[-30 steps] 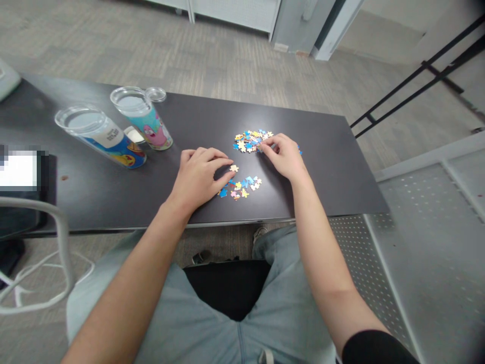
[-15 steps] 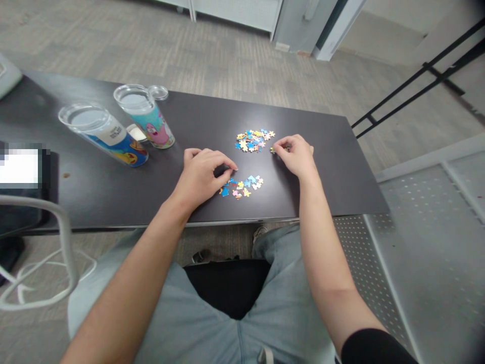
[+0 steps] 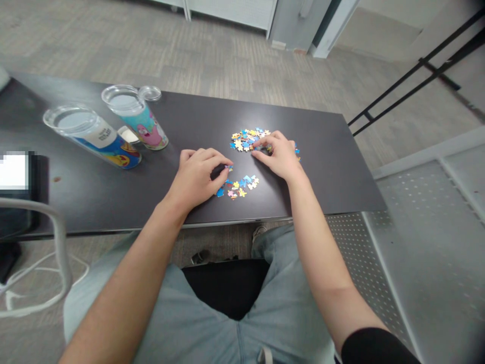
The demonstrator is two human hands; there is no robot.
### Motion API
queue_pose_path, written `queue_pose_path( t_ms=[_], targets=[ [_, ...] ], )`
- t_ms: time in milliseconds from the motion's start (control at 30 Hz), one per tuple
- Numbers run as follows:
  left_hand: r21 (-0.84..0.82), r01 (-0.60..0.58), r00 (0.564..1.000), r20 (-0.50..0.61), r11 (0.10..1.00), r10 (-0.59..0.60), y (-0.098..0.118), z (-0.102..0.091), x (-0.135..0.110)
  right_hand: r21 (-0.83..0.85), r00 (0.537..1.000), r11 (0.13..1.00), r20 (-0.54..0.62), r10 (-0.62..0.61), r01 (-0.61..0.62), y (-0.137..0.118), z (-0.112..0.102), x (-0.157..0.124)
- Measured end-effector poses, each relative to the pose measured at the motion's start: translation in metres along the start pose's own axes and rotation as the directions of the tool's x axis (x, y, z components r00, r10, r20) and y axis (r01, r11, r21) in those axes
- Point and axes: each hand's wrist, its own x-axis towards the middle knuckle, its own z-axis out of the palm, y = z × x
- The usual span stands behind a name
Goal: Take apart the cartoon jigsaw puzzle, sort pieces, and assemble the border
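Note:
On the black table [image 3: 326, 182] lie two heaps of small coloured puzzle pieces. The far heap [image 3: 245, 140] sits just left of my right hand [image 3: 278, 157], whose fingers are spread flat on the table, fingertips touching that heap's edge. A few more pieces [image 3: 297, 151] show past its knuckles. My left hand [image 3: 197, 177] rests curled on the table and pinches a small piece [image 3: 229, 167] at its fingertips. The near heap [image 3: 237, 185] lies right under those fingertips.
Two clear tubes with cartoon prints lie tilted at the left: a blue one [image 3: 94, 137] and a pink-and-teal one [image 3: 136, 117]. A round clear lid [image 3: 150, 93] lies behind them. A white chair frame [image 3: 56, 237] stands at lower left.
My right hand went right of the far heap, then came back onto its edge with the fingers flattened. My left hand curled in over the single piece.

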Motion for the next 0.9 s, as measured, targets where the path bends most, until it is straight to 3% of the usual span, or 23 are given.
queue_pose_path(
  t_ms=[500,667,900],
  targets=[
    [0.009,-0.004,1.000,0.003,1.000,0.004,-0.006,0.001,0.003,0.010,0.999,0.999,0.020,-0.031,0.031,0.001,0.002,0.000],
    [0.002,-0.004,1.000,0.002,1.000,0.004,-0.009,0.001,0.002,0.012,0.998,1.000,0.064,-0.025,0.024,0.024,-0.019,-0.007],
    [0.000,0.015,1.000,0.015,1.000,-0.015,-0.006,0.000,0.004,-0.001,0.998,0.999,-0.037,0.049,-0.049,0.048,-0.039,-0.016]
  ],
)
